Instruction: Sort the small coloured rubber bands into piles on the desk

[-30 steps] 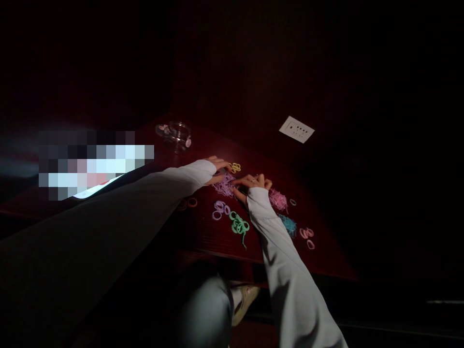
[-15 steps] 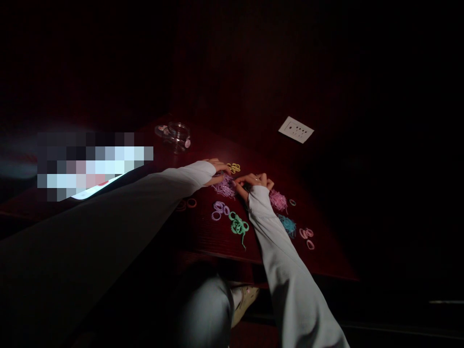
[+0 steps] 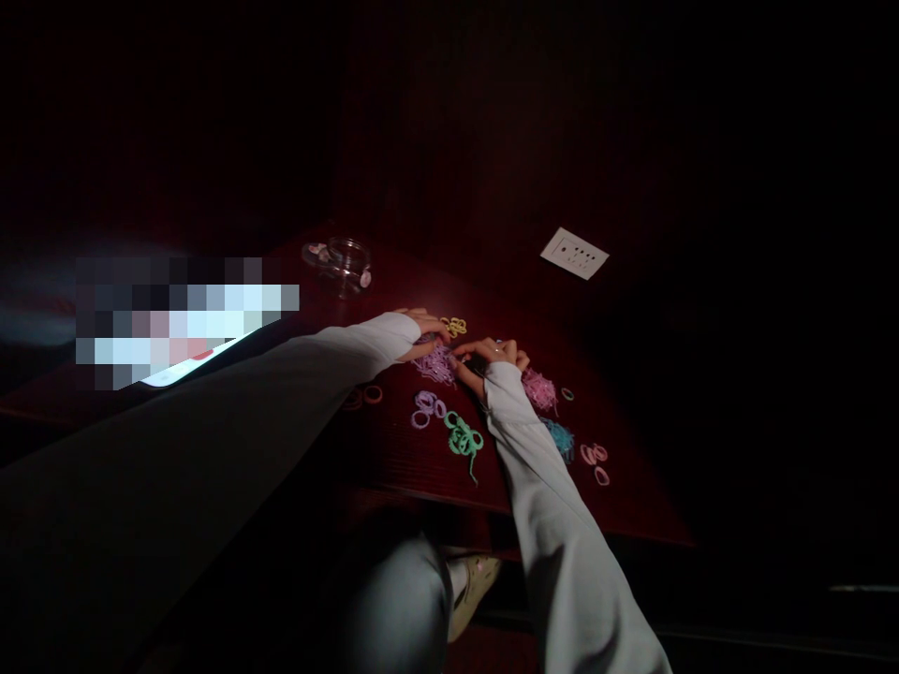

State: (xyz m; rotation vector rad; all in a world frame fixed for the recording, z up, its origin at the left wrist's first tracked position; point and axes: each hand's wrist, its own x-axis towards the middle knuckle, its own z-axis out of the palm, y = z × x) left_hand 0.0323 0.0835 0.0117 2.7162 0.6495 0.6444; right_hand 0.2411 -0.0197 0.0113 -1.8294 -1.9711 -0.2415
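My left hand (image 3: 427, 328) lies over the far-left side of a pile of thin purple strands (image 3: 436, 365), its fingers stretched out. At the pile's right side is my right hand (image 3: 495, 356), with thumb and index finger apart by the strands and the other fingers bent. I see nothing held in either hand. Just beyond my left fingers is a cluster of yellow rings (image 3: 455, 327). Nearer me lie purple rings (image 3: 427, 408) and a bunch of green rings (image 3: 464, 435) with a loose tail.
Pink strands (image 3: 539, 389) and teal strands (image 3: 560, 437) lie right of my right arm, with pink rings (image 3: 595, 455) farther right. A clear jar (image 3: 346, 267) stands at the back left of the dark red table (image 3: 414, 468). A lit, partly blurred screen (image 3: 211, 356) is at left.
My right thumb and index finger have spread a little farther apart at the purple strands. My left hand has hardly moved; the view has shifted slightly.
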